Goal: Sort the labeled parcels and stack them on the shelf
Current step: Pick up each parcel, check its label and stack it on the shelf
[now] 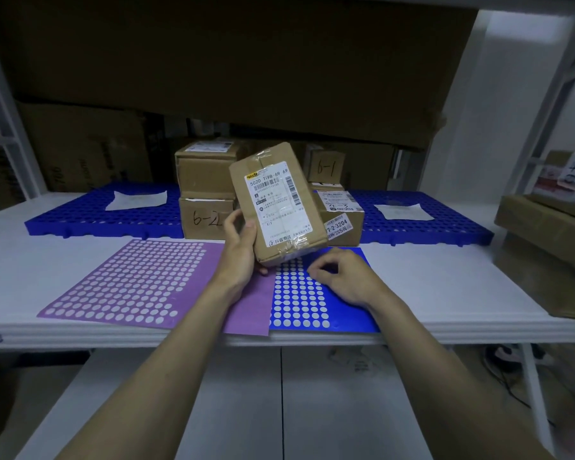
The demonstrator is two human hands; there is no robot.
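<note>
My left hand (241, 242) grips a small brown cardboard parcel (276, 200) with a white shipping label, held tilted above the shelf with the label facing me. My right hand (341, 273) rests on the blue dotted sheet (299, 303), fingers curled at the dots and holding nothing that I can make out. Behind the held parcel stand stacked parcels: one marked "6-2" (206, 219) with another box (206, 167) on top, one marked "6-1" (326, 167), and a labeled box (342, 220) to the right.
A purple dotted sheet (136, 280) lies left of the blue one on the white shelf (445, 287). Blue perforated pallets (90, 214) line the back, each with a white paper. More boxes (545, 247) stack at the right edge. Large cartons fill the back.
</note>
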